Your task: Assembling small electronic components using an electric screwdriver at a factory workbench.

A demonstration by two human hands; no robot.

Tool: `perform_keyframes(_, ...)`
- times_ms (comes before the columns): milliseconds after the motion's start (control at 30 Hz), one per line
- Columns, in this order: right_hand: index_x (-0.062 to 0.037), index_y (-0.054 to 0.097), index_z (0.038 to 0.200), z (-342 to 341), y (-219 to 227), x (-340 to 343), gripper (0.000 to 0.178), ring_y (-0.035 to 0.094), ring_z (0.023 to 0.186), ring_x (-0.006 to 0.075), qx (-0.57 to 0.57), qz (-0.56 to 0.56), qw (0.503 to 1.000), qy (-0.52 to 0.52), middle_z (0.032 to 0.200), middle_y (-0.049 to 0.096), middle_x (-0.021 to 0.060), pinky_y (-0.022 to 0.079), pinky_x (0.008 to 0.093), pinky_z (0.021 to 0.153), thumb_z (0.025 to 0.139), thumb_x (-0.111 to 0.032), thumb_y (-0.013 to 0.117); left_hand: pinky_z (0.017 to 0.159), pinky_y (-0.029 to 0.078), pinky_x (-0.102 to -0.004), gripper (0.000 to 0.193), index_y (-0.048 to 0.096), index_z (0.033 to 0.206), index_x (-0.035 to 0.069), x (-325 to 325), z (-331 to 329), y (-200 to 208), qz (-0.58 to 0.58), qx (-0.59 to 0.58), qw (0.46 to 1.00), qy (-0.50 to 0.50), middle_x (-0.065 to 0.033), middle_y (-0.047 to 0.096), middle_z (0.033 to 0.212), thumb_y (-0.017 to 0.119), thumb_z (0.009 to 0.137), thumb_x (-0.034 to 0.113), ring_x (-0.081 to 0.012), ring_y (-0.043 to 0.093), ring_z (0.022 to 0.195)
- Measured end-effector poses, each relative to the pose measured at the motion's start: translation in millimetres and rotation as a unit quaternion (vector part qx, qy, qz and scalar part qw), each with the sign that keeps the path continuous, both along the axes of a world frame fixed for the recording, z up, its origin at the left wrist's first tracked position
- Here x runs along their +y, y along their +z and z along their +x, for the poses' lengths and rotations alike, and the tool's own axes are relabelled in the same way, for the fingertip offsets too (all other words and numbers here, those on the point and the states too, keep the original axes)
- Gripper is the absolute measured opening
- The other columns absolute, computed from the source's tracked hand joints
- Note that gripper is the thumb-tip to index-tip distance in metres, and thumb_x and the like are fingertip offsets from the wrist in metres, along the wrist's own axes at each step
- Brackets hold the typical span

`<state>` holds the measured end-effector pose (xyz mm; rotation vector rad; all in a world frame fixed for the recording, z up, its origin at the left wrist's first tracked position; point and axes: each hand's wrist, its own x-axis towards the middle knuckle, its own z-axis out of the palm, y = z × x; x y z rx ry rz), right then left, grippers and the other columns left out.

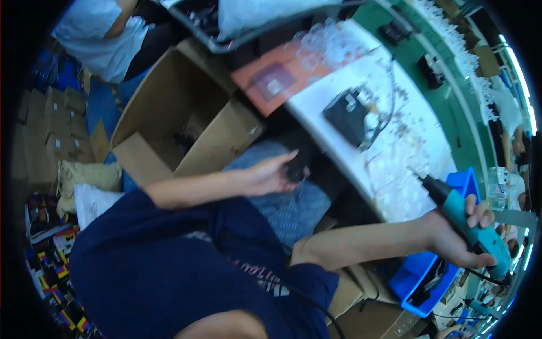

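Observation:
My right hand (460, 234) is wrapped round a teal and black electric screwdriver (458, 212), whose thin bit points up and left over the white worktable (395, 195). A black cord trails from the tool's lower end. In front of my lap, my left hand (274, 176) is closed on a small black round part (295, 168); its exact kind is too blurred to tell. On the worktable lies a black square block (345, 117), with a small white and tan item (371, 121) and a dark cable beside it.
A large open cardboard box (220, 135) stands left of the table, with dark items at its bottom. Clear plastic rings (327, 45) lie on an orange mat (262, 101). Blue bins (420, 308) sit at the right. Another person (101, 39) is at the upper left.

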<state>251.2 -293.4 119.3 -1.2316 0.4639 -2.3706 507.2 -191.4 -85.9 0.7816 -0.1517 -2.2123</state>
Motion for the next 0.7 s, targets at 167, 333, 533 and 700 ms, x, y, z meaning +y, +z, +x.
perform_keyframes(167, -0.0060, 0.047, 0.102, 0.1, -0.4, 10.9, 0.059, 0.043, 0.059, 0.0115, 0.024, -0.012, 0.999, 0.035, 0.076, 0.044, 0.0062, 0.033, 0.0236, 0.055, 0.081, -0.061, 0.054, 0.077, 0.051, -0.0336, 0.043, 0.053, 0.111, -0.001, -53.1, -57.3, -47.3, 0.077, 0.017, 0.990, 0.113, -0.0156, 0.058, 0.103, 0.051, 0.094, 0.039, -0.0251, 0.058, 0.093)
perform_keyframes(333, -0.0079, 0.049, 0.101, 12.6, 8.4, 20.8, 0.055, 0.046, 0.060, 0.0132, 0.029, 0.002, 0.998, 0.051, 0.076, 0.045, 0.0061, 0.035, 0.0255, 0.056, 0.080, -0.058, 0.057, 0.072, 0.051, -0.0285, 0.039, 0.062, 0.109, 0.004, -75.7, -80.0, -70.7, -0.026, -0.225, 0.974, -0.028, -0.0103, 0.064, 0.099, 0.065, 0.085, 0.035, -0.0184, 0.062, 0.089)
perform_keyframes(533, -0.0066, 0.048, 0.109, 21.0, 12.4, 14.5, 0.055, 0.045, 0.061, 0.0144, 0.020, 0.005, 0.999, 0.036, 0.077, 0.044, 0.0068, 0.037, 0.0275, 0.056, 0.082, -0.054, 0.058, 0.060, 0.050, -0.0267, 0.019, 0.068, 0.077, -0.003, -17.0, -17.1, 66.1, -0.506, -0.389, 0.769, -0.040, -0.0071, 0.068, 0.072, 0.059, 0.087, 0.011, -0.0132, 0.063, 0.064)
perform_keyframes(700, -0.0042, 0.044, 0.119, 11.1, 5.8, -4.8, 0.054, 0.045, 0.063, 0.0152, 0.038, 0.039, 0.998, -0.007, 0.077, 0.046, 0.0079, 0.038, 0.0284, 0.061, 0.087, -0.045, 0.056, 0.055, 0.049, -0.0255, 0.016, 0.068, 0.075, -0.002, -87.9, 9.9, 155.2, -0.632, -0.499, 0.574, 0.151, -0.0060, 0.067, 0.067, 0.056, 0.086, 0.002, -0.0159, 0.063, 0.058)
